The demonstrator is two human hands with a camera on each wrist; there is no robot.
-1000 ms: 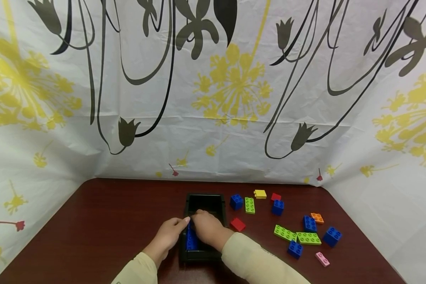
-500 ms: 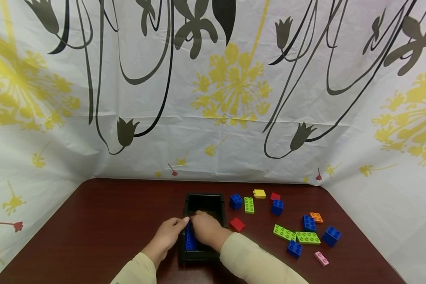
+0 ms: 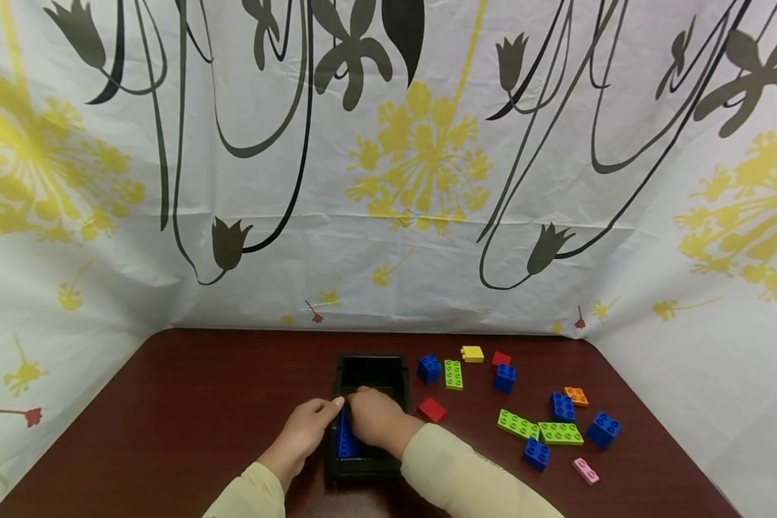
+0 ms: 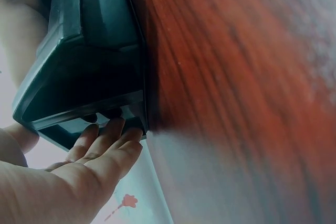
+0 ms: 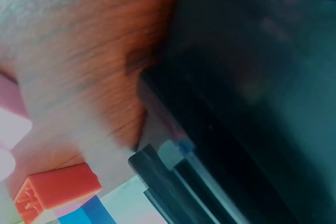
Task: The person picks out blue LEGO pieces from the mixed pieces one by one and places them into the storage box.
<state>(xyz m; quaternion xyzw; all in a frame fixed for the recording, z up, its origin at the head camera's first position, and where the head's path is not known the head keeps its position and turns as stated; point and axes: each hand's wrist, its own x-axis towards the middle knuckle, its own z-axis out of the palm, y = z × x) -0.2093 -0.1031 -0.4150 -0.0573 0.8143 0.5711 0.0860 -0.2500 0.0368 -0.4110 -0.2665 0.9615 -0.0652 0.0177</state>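
Left hand [image 3: 307, 426] at 9 o'clock of black tray [image 3: 372, 370], fingers [image 4: 107, 140] straight against wall | right hand [image 3: 375, 419] over blue brick [image 3: 346, 439] inside tray, grip hidden, cannot tell | risk: tray sliding on table [image 3: 188, 403] if pressed off-centre | loose bricks [image 3: 544, 430] at 3 o'clock
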